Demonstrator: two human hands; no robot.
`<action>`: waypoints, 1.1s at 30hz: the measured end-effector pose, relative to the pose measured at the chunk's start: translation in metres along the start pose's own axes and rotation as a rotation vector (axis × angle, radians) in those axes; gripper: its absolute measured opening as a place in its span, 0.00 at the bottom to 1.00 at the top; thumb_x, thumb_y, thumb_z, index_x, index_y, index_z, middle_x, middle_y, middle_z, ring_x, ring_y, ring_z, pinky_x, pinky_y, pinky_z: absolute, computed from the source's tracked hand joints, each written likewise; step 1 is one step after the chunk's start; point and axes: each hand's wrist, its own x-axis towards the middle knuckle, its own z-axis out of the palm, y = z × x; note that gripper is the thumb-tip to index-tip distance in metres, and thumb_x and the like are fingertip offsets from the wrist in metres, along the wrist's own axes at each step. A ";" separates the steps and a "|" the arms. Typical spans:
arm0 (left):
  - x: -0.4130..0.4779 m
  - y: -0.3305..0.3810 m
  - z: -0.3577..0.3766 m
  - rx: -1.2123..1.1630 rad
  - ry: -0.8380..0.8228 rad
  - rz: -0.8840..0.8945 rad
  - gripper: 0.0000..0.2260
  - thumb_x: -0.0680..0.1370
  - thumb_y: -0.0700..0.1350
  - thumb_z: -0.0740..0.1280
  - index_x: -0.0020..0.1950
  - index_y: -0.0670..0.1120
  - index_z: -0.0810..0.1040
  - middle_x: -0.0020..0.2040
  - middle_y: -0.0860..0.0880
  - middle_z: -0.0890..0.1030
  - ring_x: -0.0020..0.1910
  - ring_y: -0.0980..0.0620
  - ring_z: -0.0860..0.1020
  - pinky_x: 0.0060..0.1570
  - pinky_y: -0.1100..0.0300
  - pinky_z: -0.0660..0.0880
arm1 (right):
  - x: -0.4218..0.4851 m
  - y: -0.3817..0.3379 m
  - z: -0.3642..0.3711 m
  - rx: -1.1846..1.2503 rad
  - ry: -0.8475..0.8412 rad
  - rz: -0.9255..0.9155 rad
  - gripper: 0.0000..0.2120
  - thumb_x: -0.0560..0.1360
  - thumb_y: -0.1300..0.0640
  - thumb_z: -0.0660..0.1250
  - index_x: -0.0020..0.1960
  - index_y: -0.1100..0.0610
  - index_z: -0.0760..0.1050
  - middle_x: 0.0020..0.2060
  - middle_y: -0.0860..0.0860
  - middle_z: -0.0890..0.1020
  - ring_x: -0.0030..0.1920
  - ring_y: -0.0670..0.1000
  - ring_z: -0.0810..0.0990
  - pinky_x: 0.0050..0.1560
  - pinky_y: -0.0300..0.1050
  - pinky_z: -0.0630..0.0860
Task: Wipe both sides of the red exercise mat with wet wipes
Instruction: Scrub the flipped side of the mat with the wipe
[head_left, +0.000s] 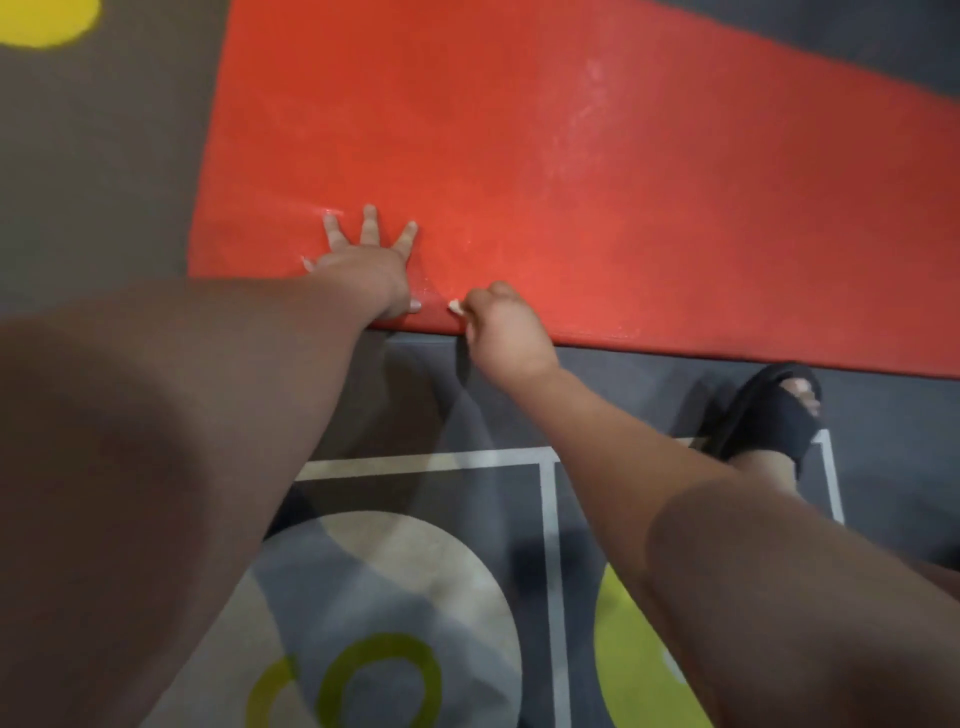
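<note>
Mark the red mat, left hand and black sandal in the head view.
red mat (597, 182): head view, open top surface.
left hand (363, 260): head view, back of the hand, spread flat on the mat.
black sandal (774, 415): head view, strap over the foot.

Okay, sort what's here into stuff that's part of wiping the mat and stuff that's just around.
Part of the job:
red exercise mat
left hand, spread flat on the mat
right hand, closed at the mat's near edge

Just around:
patterned floor
black sandal
</note>
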 end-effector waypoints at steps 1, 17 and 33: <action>0.000 -0.003 -0.002 -0.002 -0.013 0.004 0.48 0.77 0.64 0.70 0.79 0.68 0.33 0.81 0.53 0.29 0.80 0.32 0.35 0.71 0.23 0.55 | 0.007 0.000 -0.011 -0.010 0.014 0.011 0.08 0.77 0.64 0.62 0.54 0.63 0.78 0.48 0.62 0.76 0.47 0.65 0.78 0.49 0.53 0.74; 0.003 0.008 -0.008 0.031 -0.074 -0.090 0.51 0.75 0.62 0.73 0.77 0.70 0.32 0.81 0.55 0.29 0.80 0.33 0.36 0.69 0.24 0.61 | 0.082 0.049 -0.166 -0.246 -0.312 -0.552 0.11 0.74 0.63 0.67 0.55 0.57 0.81 0.47 0.57 0.81 0.48 0.59 0.80 0.50 0.47 0.73; 0.012 0.018 -0.016 0.064 -0.136 -0.153 0.52 0.77 0.58 0.73 0.77 0.69 0.28 0.78 0.55 0.24 0.80 0.35 0.33 0.70 0.28 0.64 | 0.075 0.080 -0.009 0.197 -0.055 -0.467 0.11 0.81 0.54 0.67 0.49 0.62 0.81 0.44 0.57 0.75 0.40 0.53 0.75 0.45 0.45 0.73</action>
